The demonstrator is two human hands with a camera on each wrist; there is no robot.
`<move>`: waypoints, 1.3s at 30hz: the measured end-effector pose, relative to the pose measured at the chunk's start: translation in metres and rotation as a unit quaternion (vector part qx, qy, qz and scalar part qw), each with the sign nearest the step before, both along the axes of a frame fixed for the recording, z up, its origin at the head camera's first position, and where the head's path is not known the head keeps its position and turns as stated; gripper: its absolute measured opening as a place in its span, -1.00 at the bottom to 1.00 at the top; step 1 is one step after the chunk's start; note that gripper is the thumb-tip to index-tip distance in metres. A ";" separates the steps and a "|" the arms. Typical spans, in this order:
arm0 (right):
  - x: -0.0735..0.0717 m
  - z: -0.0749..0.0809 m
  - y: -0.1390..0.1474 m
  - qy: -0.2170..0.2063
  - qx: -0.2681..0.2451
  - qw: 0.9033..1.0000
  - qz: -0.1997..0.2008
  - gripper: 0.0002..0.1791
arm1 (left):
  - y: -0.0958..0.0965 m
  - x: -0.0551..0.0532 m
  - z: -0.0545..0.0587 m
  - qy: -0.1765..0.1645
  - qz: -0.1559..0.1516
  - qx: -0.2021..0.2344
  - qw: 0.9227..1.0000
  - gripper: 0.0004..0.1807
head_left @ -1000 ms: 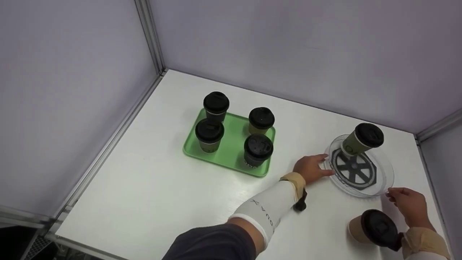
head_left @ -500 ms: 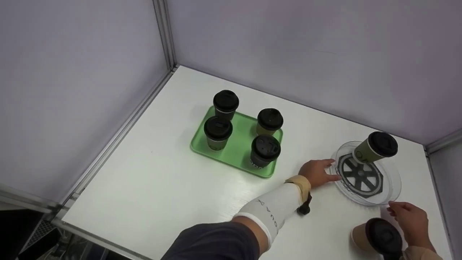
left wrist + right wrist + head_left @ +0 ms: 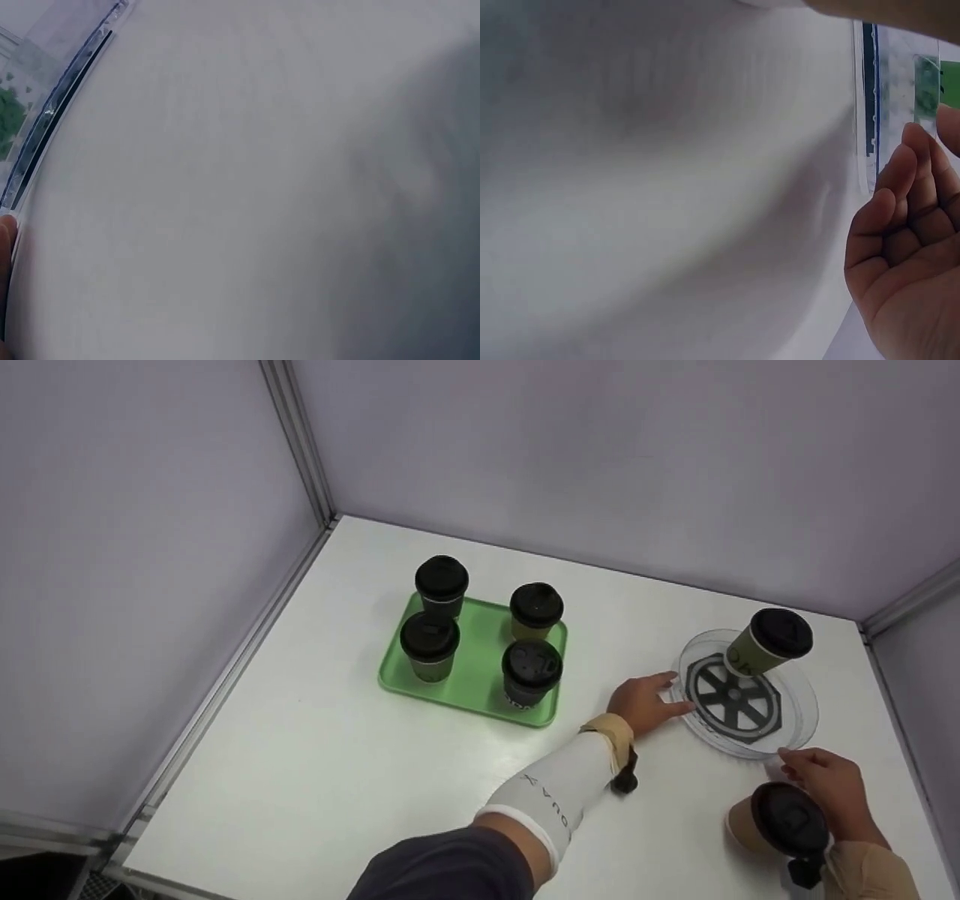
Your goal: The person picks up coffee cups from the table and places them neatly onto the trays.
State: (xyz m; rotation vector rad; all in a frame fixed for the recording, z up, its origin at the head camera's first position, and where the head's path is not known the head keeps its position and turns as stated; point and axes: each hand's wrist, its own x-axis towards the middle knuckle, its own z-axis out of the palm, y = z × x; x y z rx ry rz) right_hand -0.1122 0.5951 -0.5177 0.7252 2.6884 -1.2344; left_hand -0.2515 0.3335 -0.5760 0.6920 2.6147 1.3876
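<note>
A clear round turntable [image 3: 796, 718] with a dark spoked base pattern stands at the table's right. One green paper coffee cup [image 3: 751, 654] with a black lid stands on its back part. At the turntable's left rim, my left hand [image 3: 643, 705] touches with thumb and fingers spread; one finger shows at the edge of the left wrist view. My right hand [image 3: 829, 786] pinches the front right rim between thumb and forefinger, its other fingers curled in the right wrist view. Just left of that wrist stands a tan coffee cup [image 3: 744, 826] with a black lid.
Left of the turntable lies a green tray [image 3: 480, 660] bearing several black-lidded coffee cups, among them a dark one [image 3: 526, 690] at its near right corner. Pale panels [image 3: 585, 457] border the white table [image 3: 315, 765] at the back and sides.
The turntable has turned a little clockwise: its green cup has shifted right along the back while my right hand moved left along the front rim. My left hand stays at the left rim.
</note>
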 end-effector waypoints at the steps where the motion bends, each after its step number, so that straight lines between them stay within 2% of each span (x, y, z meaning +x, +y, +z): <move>1: -0.001 -0.001 -0.002 0.000 -0.001 1.000 0.008 -0.41 | -0.003 0.000 0.000 -0.003 0.002 0.002 1.000 -0.29; 5: -0.006 -0.002 -0.011 -0.013 0.003 0.999 0.035 -0.39 | -0.009 -0.002 -0.001 -0.001 0.009 0.004 1.000 -0.29; 10: -0.009 -0.001 -0.019 -0.036 0.011 0.997 0.066 -0.36 | -0.012 -0.006 -0.008 0.008 0.017 0.004 1.000 -0.29; 18: -0.013 -0.003 -0.030 -0.036 0.015 0.996 0.082 -0.33 | -0.022 -0.009 -0.009 -0.004 0.027 0.009 1.000 -0.27; 24: -0.016 -0.007 -0.029 -0.026 -0.008 0.997 0.068 -0.34 | -0.029 -0.008 -0.003 -0.024 0.024 0.002 0.999 -0.26; 30: -0.016 -0.010 -0.025 -0.001 -0.050 0.998 0.047 -0.36 | -0.033 -0.008 -0.003 -0.030 0.021 0.000 0.999 -0.25; 39: -0.014 -0.014 -0.027 0.020 -0.045 0.998 0.041 -0.31 | -0.035 -0.009 -0.004 -0.013 0.024 -0.005 1.000 -0.23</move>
